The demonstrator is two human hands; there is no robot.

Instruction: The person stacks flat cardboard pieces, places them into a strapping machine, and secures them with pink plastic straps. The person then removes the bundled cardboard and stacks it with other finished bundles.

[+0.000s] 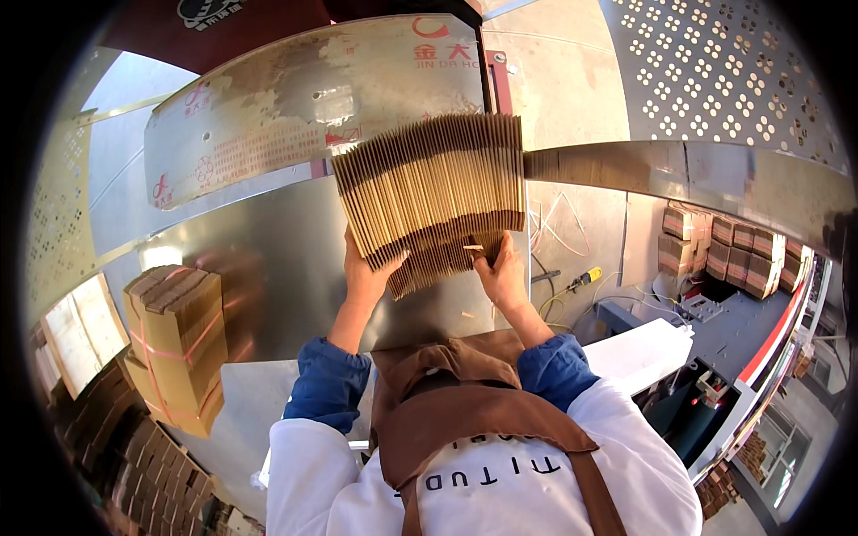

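Note:
A thick fanned stack of flat brown cardboard sheets (433,188) stands on edge against a shiny metal machine surface (286,259). My left hand (369,272) grips the stack's lower left corner. My right hand (502,270) holds its lower right side, fingers curled under the sheets. Both forearms in blue sleeves rise from a white coat and brown apron at the lower edge.
A strapped bundle of folded cardboard (176,344) sits at the left, with more bundles below it. A curved metal guard (304,98) arches above. Further bundles (728,250) lie at the right near loose cables and a yellow-handled tool (585,277).

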